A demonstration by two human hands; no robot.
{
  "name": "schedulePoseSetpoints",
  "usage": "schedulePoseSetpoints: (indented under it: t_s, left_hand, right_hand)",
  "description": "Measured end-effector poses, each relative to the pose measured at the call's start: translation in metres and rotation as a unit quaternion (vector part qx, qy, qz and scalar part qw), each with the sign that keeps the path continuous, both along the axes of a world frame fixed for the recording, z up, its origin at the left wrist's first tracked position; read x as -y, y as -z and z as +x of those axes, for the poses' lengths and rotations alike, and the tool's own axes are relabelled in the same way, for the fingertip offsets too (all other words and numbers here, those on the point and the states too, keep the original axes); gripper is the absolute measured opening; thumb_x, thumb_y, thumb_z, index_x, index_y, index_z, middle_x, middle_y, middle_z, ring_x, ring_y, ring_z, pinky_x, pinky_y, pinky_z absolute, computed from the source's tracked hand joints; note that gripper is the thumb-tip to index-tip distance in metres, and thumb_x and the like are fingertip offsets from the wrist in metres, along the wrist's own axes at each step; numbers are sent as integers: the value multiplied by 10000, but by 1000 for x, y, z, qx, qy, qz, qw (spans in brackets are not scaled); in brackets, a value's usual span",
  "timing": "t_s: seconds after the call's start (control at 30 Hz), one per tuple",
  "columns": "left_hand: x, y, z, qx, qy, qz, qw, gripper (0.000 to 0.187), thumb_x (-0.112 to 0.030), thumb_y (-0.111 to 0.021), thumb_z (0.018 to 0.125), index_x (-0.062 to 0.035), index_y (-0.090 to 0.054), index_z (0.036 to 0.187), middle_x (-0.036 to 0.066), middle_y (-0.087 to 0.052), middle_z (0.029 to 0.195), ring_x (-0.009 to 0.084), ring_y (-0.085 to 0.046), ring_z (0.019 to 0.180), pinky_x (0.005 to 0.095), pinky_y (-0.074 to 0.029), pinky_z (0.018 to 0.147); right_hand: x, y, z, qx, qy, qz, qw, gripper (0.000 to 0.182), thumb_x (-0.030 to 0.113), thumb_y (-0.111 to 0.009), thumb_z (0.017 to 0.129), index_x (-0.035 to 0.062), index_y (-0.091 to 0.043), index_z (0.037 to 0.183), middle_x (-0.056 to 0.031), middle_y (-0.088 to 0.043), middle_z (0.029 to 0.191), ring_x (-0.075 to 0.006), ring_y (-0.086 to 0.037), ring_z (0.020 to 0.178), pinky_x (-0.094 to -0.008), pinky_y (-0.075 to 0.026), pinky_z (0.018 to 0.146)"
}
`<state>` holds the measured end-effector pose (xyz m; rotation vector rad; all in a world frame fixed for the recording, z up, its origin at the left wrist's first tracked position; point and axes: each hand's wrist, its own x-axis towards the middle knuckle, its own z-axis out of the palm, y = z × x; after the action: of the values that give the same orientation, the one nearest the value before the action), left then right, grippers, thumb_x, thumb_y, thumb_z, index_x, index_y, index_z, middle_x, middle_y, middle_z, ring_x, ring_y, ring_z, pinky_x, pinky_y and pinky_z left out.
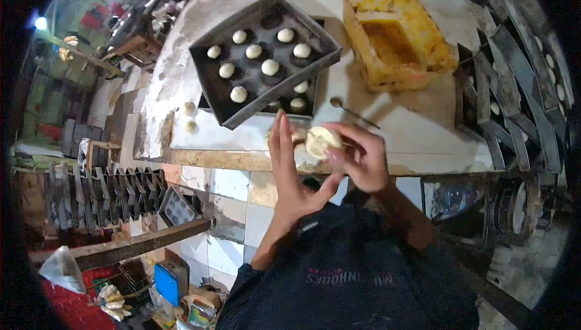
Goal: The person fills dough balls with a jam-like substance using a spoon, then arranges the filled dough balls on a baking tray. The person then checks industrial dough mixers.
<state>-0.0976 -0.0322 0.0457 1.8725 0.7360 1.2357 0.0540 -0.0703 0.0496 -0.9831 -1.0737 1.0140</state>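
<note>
A pale, flattened round of dough (319, 142) is gripped between the fingers and thumb of my right hand (363, 157), above the table's front edge. Beside it on the left, my left hand (290, 175) is raised with its fingers extended upward and its thumb apart. Behind my hands, a dark metal tray (212, 88) holds several white dough balls (270, 67). It rests at an angle over another tray (315, 97) that also has dough balls. A small dough piece, partly hidden, lies behind my left fingers.
A yellow tub (363, 57) with brownish contents stands at the back right. A spoon (357, 114) lies before it. Two small dough pieces (190, 118) sit left on the table (423, 139). Stacked metal trays (520, 88) stand at the right; more (106, 197) are at the lower left.
</note>
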Motion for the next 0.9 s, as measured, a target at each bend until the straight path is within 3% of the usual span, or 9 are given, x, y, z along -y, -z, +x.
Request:
schedulePoseSetpoints:
  t_s: [0.07, 0.2, 0.37, 0.47, 0.53, 0.7, 0.73, 0.83, 0.9]
  left_hand:
    - [18, 8, 6, 109, 84, -134, 981, 871, -268, -762, 793, 49, -280, 1445, 184, -386, 1386, 242, -437, 1224, 369, -411, 961]
    - [53, -22, 40, 105, -3, -161, 981, 385, -136, -616, 906, 46, -571, 1242, 104, -549, 978, 184, -540, 895, 314, -452, 820]
    - [90, -13, 77, 41, -17, 54, 998, 319, -111, -560, 904, 50, -595, 1178, 172, -607, 1034, 294, -566, 905, 340, -445, 849]
    - [83, -27, 97, 248, 50, -150, 956, 323, -154, -517, 934, 43, -580, 1182, 212, -605, 1101, 382, -565, 1037, 372, -447, 886]
    - [64, -32, 91, 24, 78, 1, 997, 338, -194, -478, 961, 36, -563, 1192, 244, -598, 1121, 407, -571, 1089, 390, -460, 887]
    - [28, -8, 63, 43, 46, -403, 913, 330, -268, -553, 959, 21, -606, 1110, 145, -654, 1000, 212, -625, 888, 333, -488, 790]
    - [18, -11, 59, 111, 37, -546, 830, 326, -283, -568, 956, 10, -621, 1088, 98, -663, 976, 165, -612, 864, 315, -483, 781]
    - [-5, 40, 54, 7, 111, -483, 869, 320, -294, -568, 959, -16, -606, 1112, 51, -645, 945, 128, -593, 845, 282, -476, 750]
    - [-21, 55, 43, 210, 144, -594, 763, 308, -250, -553, 959, -2, -595, 1137, 89, -644, 1030, 198, -604, 964, 324, -462, 863]
  right_hand:
    - [24, -4, 16, 274, 85, 183, 940, 415, 126, -734, 793, -8, -621, 1168, -224, -549, 1260, -288, -617, 1040, -359, -497, 896]
    - [66, -22, 15, 241, 132, 156, 949, 475, 307, -625, 870, -7, -593, 1225, -277, -373, 1415, -350, -561, 1122, -401, -459, 940]
    - [84, -16, 26, 149, 284, 107, 941, 360, 289, -458, 981, -27, -626, 1025, -128, -652, 887, -176, -625, 778, -288, -494, 703]
    - [76, 1, 34, 101, 237, 150, 954, 402, 362, -543, 948, -34, -603, 914, -59, -618, 789, -106, -559, 684, -250, -448, 613]
    - [53, 14, 34, 77, 243, 96, 962, 499, 459, -556, 923, -37, -602, 922, -53, -603, 777, -104, -545, 698, -254, -447, 629]
    - [-9, 33, 60, 380, 230, 66, 894, 377, 270, -341, 993, 2, -596, 1063, -109, -553, 888, -275, -506, 911, -396, -394, 907]
    - [-15, 28, 59, 336, 219, 50, 914, 377, 256, -331, 984, 0, -588, 1088, -136, -546, 941, -313, -488, 974, -426, -366, 954]
    - [-34, 56, 37, 313, 212, 73, 923, 389, 283, -357, 965, -11, -584, 1079, -155, -565, 972, -310, -527, 959, -399, -406, 888]
    - [-40, 68, 42, 230, 127, -4, 965, 348, 293, -423, 959, 13, -591, 1080, -157, -567, 948, -296, -546, 892, -376, -419, 862]
